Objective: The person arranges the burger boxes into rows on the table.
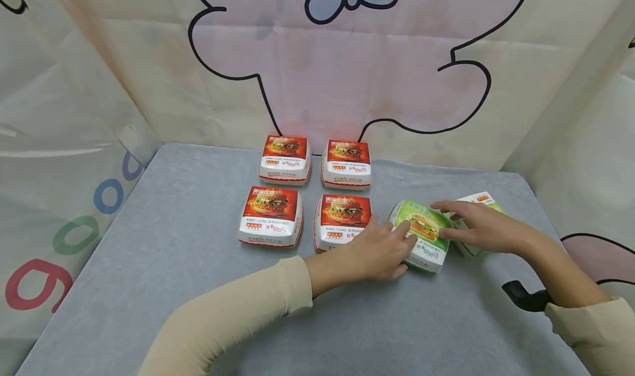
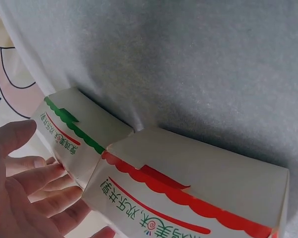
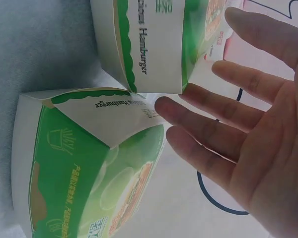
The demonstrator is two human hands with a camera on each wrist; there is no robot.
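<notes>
A green-and-white burger box (image 1: 421, 232) lies turned at an angle on the table, between my two hands. My left hand (image 1: 384, 252) is at its left side, fingers spread, close to the front right red-and-white burger box (image 1: 342, 216). On the other side, my right hand (image 1: 476, 227) reaches over the right edge of the green box, fingers extended and apart. Partly hidden beneath that hand is a second green-and-white box (image 3: 64, 173), its side against the first green box (image 3: 149, 49). Contact between the fingers and the boxes is hard to tell.
Three more red-and-white burger boxes stand to the left: back left (image 1: 284, 160), back right (image 1: 346, 164) and front left (image 1: 271, 216). They rest on a grey cloth-covered table (image 1: 173, 243). A printed curtain (image 1: 347, 78) hangs behind the table.
</notes>
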